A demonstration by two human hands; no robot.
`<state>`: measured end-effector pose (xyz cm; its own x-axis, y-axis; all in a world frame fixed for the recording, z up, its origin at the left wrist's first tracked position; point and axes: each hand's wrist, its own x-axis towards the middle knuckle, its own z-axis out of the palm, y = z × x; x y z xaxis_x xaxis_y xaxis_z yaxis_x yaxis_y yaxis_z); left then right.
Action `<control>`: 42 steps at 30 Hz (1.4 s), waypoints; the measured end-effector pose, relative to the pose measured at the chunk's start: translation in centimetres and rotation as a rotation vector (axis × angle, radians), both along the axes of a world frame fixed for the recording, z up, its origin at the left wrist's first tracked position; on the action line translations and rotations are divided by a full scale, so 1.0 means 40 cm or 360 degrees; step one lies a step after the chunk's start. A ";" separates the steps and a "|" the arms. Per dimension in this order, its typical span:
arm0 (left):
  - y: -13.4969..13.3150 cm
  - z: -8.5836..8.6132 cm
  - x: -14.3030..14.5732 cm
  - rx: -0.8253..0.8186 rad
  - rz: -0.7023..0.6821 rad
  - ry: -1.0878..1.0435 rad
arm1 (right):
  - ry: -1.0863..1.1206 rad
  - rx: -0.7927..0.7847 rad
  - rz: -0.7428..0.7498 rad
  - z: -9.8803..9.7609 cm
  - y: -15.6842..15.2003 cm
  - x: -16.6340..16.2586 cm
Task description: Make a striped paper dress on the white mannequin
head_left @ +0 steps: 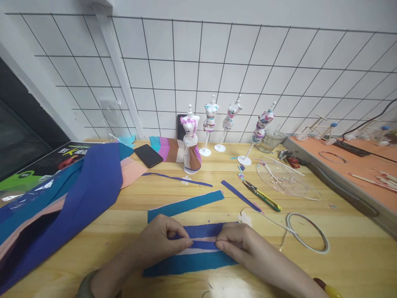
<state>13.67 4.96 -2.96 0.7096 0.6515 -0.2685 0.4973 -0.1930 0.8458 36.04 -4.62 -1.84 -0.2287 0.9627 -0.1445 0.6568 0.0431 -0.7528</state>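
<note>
My left hand (169, 239) and my right hand (237, 242) face each other at the table's front, fingertips pinched on a narrow blue-purple fabric strip (204, 245) held between them. Beneath lies a layered piece with a wider blue-purple band (203, 230), pale pink showing between, and a teal band (189, 265) nearest me. Just beyond my left hand a teal strip (189, 204) rests at a slant. Thin purple strips (242, 196) lie farther back. Part of the held strip is hidden under my fingers.
Several small mannequins (190, 132) stand at the back, one with a brown and purple skirt. Folded fabric (99, 178) covers the left side near a phone (148, 156). Scissors (263, 196), a round clear dish (287, 180), a cord coil (325, 244) and an orange board (347, 161) are at right.
</note>
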 end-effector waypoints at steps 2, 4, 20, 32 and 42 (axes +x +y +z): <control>0.008 -0.002 -0.005 -0.0070 0.0044 0.0001 | 0.0064 -0.0045 -0.0039 -0.002 0.001 0.014; 0.016 -0.004 -0.011 -0.0089 0.0095 0.0017 | 0.0124 -0.0074 -0.0064 -0.003 0.003 0.026; 0.038 0.001 -0.029 -0.0289 0.0168 -0.0041 | 0.0207 -0.0215 -0.0170 0.011 0.004 0.071; 0.046 -0.006 -0.029 -0.0459 0.0225 -0.0142 | 0.0391 -0.0261 -0.0197 0.002 0.000 0.062; 0.047 -0.001 -0.028 -0.0503 0.0233 -0.0170 | 0.0665 -0.0256 -0.0322 -0.018 0.002 0.065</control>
